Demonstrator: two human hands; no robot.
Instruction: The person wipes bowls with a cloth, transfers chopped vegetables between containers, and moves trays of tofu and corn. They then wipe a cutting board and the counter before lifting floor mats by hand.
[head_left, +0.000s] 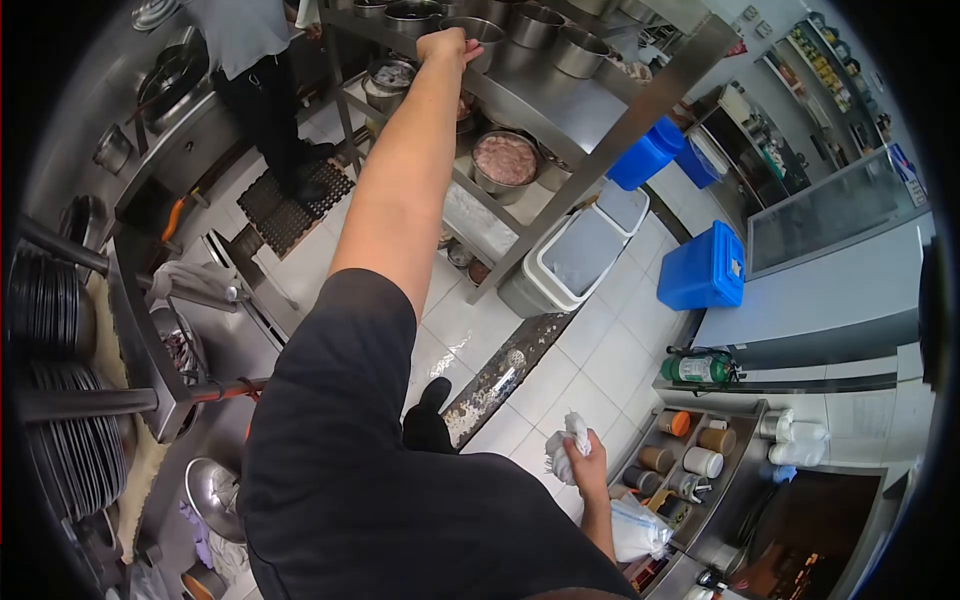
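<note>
My left hand (445,46) reaches far forward to the steel shelf unit (560,105). Its fingers are closed at the rim of a metal pot (478,32), which stands among several others on the top shelf. Low on the right, my right hand (588,462) grips a crumpled white cloth (566,448). Below the top shelf, another pot (505,160) holds something pinkish. Beside my right hand are a white plastic bag (638,530) and a tray of several jars (702,461).
Another person (250,80) stands at the back left. Stacked dark plates (75,430) fill the left rack. A white bin (570,260) sits by the shelf unit, a blue bin (702,265) farther right. A green cylinder (700,368) lies by the right wall.
</note>
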